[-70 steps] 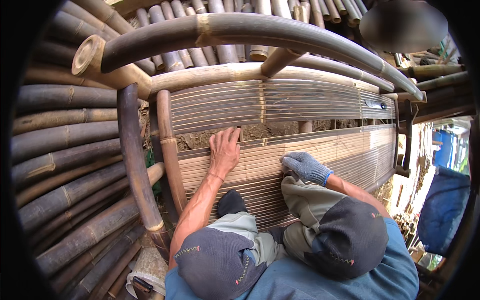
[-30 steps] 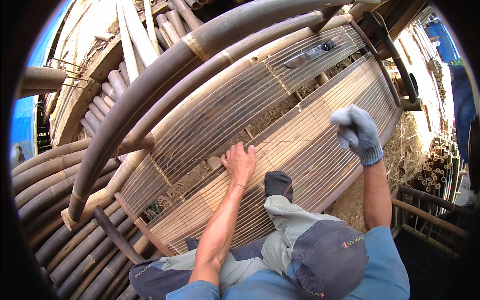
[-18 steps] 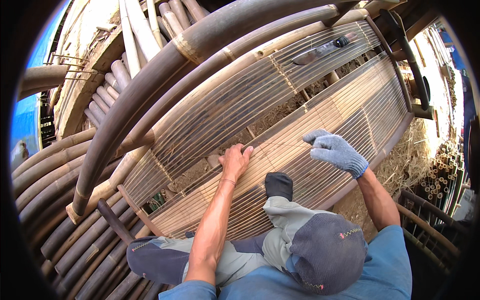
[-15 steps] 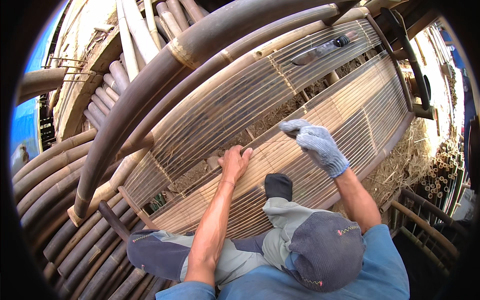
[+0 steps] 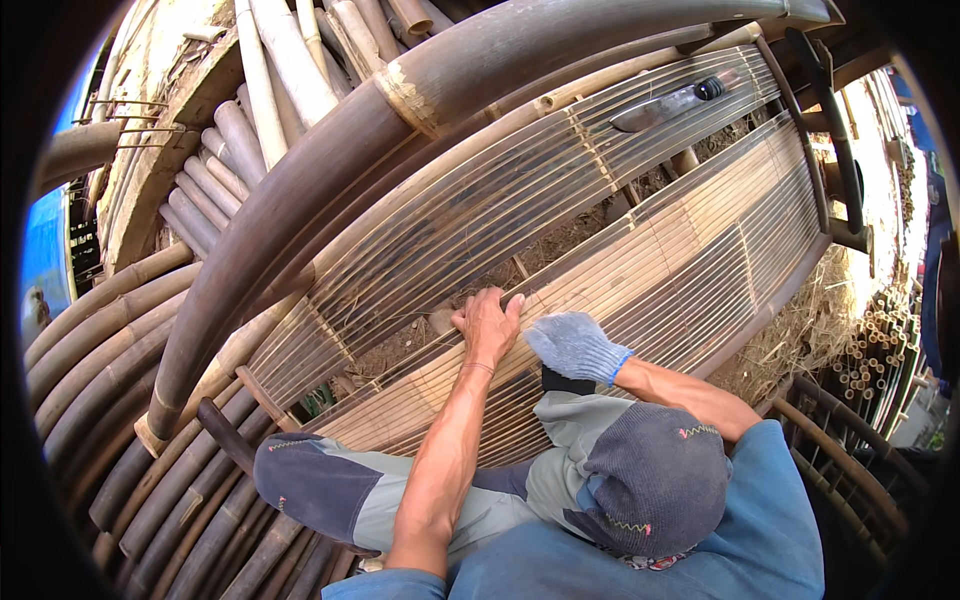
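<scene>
Left hand: the bare left hand (image 5: 487,325) is laid flat, palm down, on the upper edge of the near panel (image 5: 640,290); the fingers are spread and straight, and nothing is clasped in them.
Right hand: the right hand (image 5: 572,345), in a grey knit glove with a blue cuff, is rested on the same panel just beside the left hand, to its right; the fingers are loosely curled toward the slats, and whether anything is pinched under them cannot be told.
Near panel: a long mat of thin bamboo slats, tied across at intervals, is set slanting from lower left to upper right, directly in front of the knees.
Far panel: a second slat panel (image 5: 480,210) is seen beyond the first, parallel to it, with a gap of earth and straw between the two.
Knife: a blade with a dark handle (image 5: 668,103) is laid on the far panel near its upper right end, well apart from both hands.
Poles: thick bamboo poles (image 5: 110,330) are stacked at the left, and one big curved pole (image 5: 400,130) is arched over the far panel.
Knees: grey trousers with dark blue knee patches (image 5: 320,485) are seen at the lower edge, against the near panel.
Cap: a dark cap (image 5: 655,478) is seen by the right forearm.
</scene>
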{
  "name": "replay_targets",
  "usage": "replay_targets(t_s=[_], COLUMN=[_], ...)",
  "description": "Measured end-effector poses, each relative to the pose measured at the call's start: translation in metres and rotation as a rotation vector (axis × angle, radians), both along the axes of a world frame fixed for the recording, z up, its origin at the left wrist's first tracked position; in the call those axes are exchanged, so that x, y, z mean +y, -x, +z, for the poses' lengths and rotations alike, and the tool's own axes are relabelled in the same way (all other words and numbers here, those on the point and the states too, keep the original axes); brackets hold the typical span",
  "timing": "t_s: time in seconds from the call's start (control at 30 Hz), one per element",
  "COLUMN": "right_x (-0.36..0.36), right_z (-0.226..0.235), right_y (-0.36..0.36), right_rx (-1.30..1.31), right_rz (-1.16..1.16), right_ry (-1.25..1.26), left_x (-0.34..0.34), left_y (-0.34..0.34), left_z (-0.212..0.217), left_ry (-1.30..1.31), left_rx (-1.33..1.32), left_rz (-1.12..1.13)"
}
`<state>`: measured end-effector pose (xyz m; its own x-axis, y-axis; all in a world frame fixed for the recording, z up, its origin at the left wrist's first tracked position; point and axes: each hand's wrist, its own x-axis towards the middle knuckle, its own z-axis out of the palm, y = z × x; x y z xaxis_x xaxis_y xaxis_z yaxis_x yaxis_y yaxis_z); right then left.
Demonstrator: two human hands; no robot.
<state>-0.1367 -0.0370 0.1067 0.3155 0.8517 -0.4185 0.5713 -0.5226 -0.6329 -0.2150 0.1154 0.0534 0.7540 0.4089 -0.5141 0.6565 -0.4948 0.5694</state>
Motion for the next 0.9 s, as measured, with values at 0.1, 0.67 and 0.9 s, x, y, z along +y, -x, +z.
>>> replay_targets(t_s=[0.1, 0.67, 0.9], right_x=[0.009, -0.080, -0.118], right_z=[-0.008, 0.107, 0.173], right_y=[0.014, -0.042, -0.116], right_rx=[-0.037, 0.269, 0.229], right_rz=[0.005, -0.875, -1.177], right_ry=[-0.053, -0.229, -0.416], left_x=[0.001, -0.059, -0.015], left_y=[0.000, -0.029, -0.021], left_z=[-0.002, 0.054, 0.050], left_ry=[0.037, -0.035, -0.189], left_rx=[0.029, -0.634, -0.570], left_rz=[0.000, -0.533, 0.059])
